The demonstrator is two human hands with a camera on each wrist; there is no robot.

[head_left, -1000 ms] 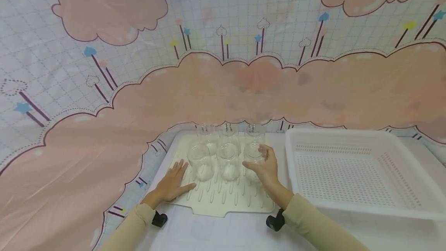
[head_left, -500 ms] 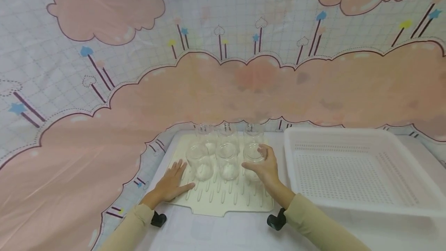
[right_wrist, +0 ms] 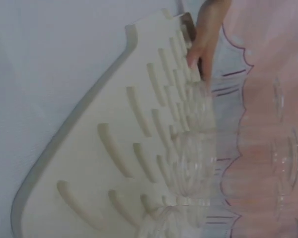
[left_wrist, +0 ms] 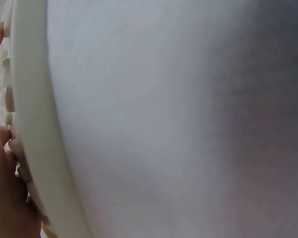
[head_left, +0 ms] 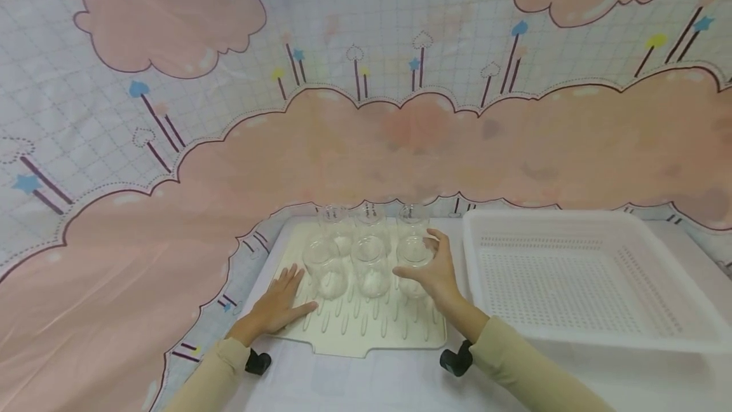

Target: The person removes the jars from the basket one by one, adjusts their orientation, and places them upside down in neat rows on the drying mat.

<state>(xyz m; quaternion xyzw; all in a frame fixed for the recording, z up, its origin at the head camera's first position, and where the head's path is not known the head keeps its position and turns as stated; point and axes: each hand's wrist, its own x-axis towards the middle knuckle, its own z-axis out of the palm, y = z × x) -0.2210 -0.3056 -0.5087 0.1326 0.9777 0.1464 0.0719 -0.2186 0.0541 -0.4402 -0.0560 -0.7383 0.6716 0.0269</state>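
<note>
Several clear glasses stand in two rows on a cream ridged draining board (head_left: pixel 343 339). At the front right, my right hand (head_left: pixel 439 277) holds a clear glass (head_left: pixel 413 253), thumb at its left side and fingers at its right. My left hand (head_left: pixel 279 305) rests on the board's left edge, fingers straight and spread, beside the front left glass (head_left: pixel 323 259). The front middle glass (head_left: pixel 369 266) stands between the hands. Only part of the left hand (left_wrist: pixel 7 193) shows in the left wrist view, against the board's rim (left_wrist: pixel 35 109).
A white perforated plastic basket (head_left: pixel 560 336) stands on the white-covered table (head_left: pixel 320 380), to the right of the board. Behind them hangs a patterned cloth (head_left: pixel 366 145) with cloud shapes. More glasses stand behind the front row, including a back right glass (head_left: pixel 413 221).
The head view has shifted slightly. Both hands and the glasses keep nearly the same places on the board.
</note>
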